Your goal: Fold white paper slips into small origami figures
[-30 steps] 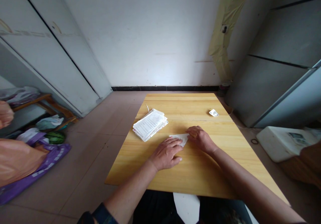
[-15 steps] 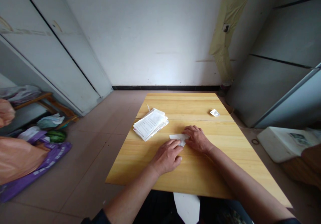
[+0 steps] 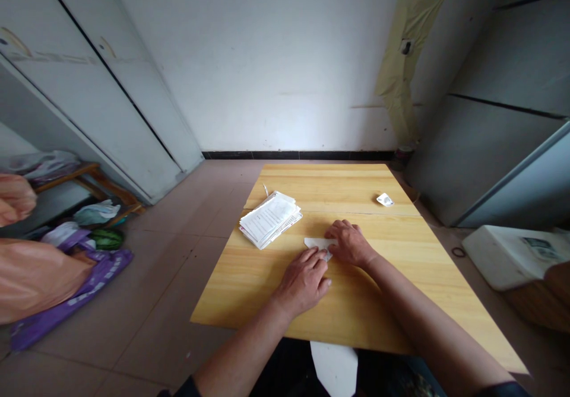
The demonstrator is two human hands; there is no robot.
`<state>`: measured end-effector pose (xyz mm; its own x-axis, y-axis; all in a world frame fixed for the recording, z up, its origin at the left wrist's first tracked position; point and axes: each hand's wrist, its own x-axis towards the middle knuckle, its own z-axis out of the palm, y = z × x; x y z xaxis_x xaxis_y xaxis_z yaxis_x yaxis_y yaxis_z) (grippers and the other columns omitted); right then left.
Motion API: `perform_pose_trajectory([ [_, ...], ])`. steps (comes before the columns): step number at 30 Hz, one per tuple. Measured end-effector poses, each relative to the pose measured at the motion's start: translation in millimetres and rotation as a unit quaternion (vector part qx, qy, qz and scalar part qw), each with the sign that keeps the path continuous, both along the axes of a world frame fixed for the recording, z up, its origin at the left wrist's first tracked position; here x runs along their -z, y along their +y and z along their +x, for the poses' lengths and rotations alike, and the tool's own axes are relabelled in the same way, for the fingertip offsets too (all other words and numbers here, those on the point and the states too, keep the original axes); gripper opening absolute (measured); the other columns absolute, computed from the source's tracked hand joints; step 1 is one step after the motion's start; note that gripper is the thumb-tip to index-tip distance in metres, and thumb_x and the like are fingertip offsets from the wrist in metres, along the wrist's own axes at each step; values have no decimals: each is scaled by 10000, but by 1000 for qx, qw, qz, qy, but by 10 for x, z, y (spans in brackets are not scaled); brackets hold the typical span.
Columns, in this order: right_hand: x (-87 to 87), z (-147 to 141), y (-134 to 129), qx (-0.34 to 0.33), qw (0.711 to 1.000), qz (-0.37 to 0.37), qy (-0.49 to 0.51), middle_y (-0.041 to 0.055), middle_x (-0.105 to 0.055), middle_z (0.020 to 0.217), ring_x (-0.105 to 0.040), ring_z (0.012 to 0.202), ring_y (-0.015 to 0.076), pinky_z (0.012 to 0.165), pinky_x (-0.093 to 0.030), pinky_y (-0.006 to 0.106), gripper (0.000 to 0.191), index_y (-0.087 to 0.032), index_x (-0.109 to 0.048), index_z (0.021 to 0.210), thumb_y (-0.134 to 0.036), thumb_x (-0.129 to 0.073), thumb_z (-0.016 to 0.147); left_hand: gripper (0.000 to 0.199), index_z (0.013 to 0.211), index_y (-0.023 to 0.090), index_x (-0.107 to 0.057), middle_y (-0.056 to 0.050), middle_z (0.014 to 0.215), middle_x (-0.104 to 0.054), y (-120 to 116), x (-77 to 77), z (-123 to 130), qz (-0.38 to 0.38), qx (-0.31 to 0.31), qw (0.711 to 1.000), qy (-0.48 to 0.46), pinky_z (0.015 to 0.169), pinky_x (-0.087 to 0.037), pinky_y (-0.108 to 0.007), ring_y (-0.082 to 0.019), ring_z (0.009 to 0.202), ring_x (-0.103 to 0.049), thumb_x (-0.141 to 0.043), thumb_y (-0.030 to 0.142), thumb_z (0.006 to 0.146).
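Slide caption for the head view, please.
Left hand and right hand on a small paper, beside a paper stack on a wooden table.

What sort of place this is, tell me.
Likely a room in a home: a wooden table, pale cupboard doors and what looks like a watermelon beside a purple bag.

Dark sleeves [image 3: 505, 390] leave both forearms [image 3: 253, 345] bare.
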<state>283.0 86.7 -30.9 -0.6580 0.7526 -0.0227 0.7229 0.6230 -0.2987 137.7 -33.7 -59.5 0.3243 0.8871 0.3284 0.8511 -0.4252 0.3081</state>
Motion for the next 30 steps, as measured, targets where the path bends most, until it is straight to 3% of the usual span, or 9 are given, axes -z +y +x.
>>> perform_pose_trajectory([
  [10, 22, -82, -66, 26, 1000, 0, 2, 74, -580, 1030, -473, 1010, 215, 822, -312, 336, 130, -176, -618, 884, -179, -566, 765, 303, 1091, 172, -541, -97, 1244, -579, 2, 16, -6, -5, 5, 1000, -16, 1070, -404, -435, -256, 1238, -469, -584, 209, 794],
  [18, 59, -76, -77, 7, 1000, 7, 4, 76, -570, 1089, -466, 1049, 225, 854, -300, 353, 218, -207, -630, 1001, -200, -555, 796, 302, 1099, 164, -540, -102, 1275, -565, -3, 7, -2, -5, 5, 1000, -14, 1075, -400, -436, -260, 1246, -461, -574, 217, 803],
  [30, 44, -175, -60, 22, 1000, -6, 11, 85, -583, 1064, -470, 1024, 218, 847, -302, 348, 218, -176, -606, 922, -109, -483, 754, 292, 1088, 155, -549, -101, 1225, -595, -4, 20, 4, 0, -2, 1000, -11, 1068, -407, -422, -258, 1232, -476, -577, 210, 803],
])
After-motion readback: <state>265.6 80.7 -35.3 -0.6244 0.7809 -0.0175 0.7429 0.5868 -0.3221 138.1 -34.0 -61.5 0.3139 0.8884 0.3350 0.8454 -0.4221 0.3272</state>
